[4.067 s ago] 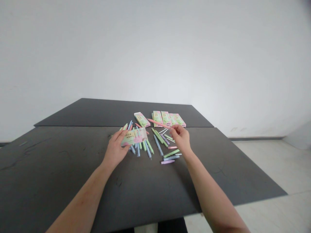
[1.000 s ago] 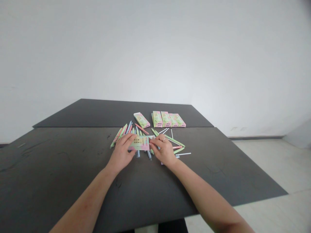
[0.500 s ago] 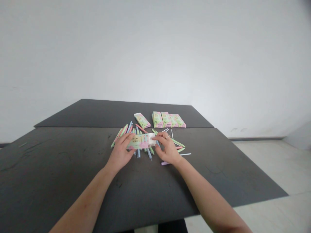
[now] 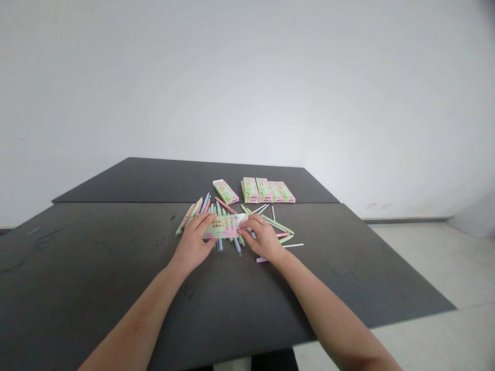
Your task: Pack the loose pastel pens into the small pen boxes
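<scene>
A flat pink, yellow and green pen box [image 4: 221, 226] lies sideways between my hands, above a pile of pens. My left hand [image 4: 194, 239] grips its left end, thumb below and fingers over the top edge. At the right end, my right hand [image 4: 263, 239] pinches the box by its white end flap [image 4: 242, 219]; a ring is on one finger. Green, pink and blue pens [image 4: 191, 215] fan out under and behind the box. Beside my right hand lie more green pens [image 4: 284, 225], a lilac pen [image 4: 261, 259] and thin white sticks [image 4: 294, 245].
Behind the pens stand several similar boxes in a row [image 4: 264, 190] on the dark table [image 4: 108, 257]. A single box [image 4: 226, 191] with a white open end lies tilted to their left. A seam crosses the table, and a pale wall [image 4: 247, 93] rises behind it.
My right fingers have closed in on the box's white end, and less of the flap shows. My left hand keeps its hold, and the pens have stayed put.
</scene>
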